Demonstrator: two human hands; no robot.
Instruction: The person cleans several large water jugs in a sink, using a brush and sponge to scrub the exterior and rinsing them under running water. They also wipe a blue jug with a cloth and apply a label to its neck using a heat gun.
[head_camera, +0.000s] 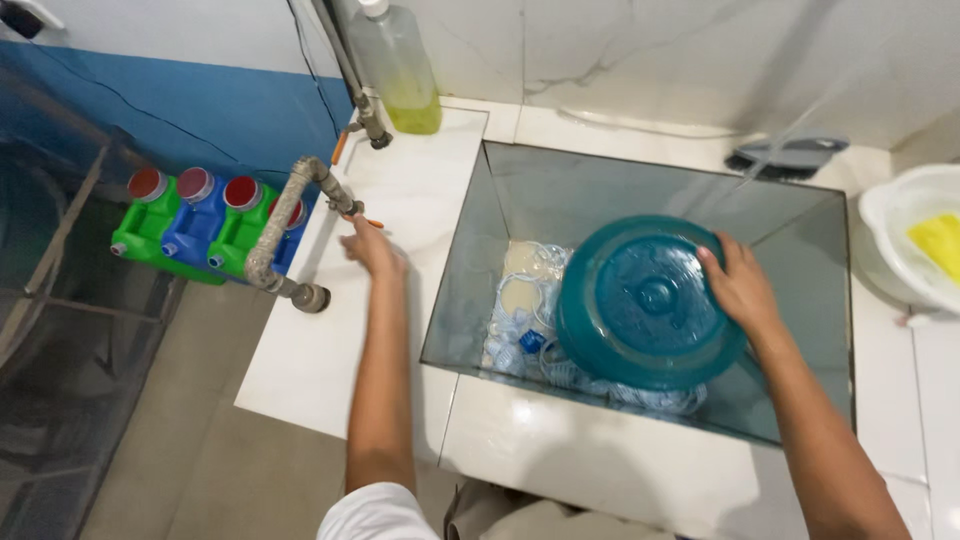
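My right hand (742, 287) grips the rim of a teal plastic basin (640, 305), held tilted with its underside facing me over a glass-walled sink (470, 215). Several clear and white plastic pieces (525, 300) lie in the sink bottom beneath the basin. My left hand (370, 245) reaches out over the white tiled counter (330, 340) to a small orange-handled tap (352, 210) on a grey pipe (285, 225), fingers at the handle.
A clear bottle of yellow-green liquid (400, 70) stands at the back of the counter. Green and blue jerrycans with red caps (200, 220) sit on the floor at left. A dark brush (790, 157) and a white bowl with something yellow (915, 235) are at right.
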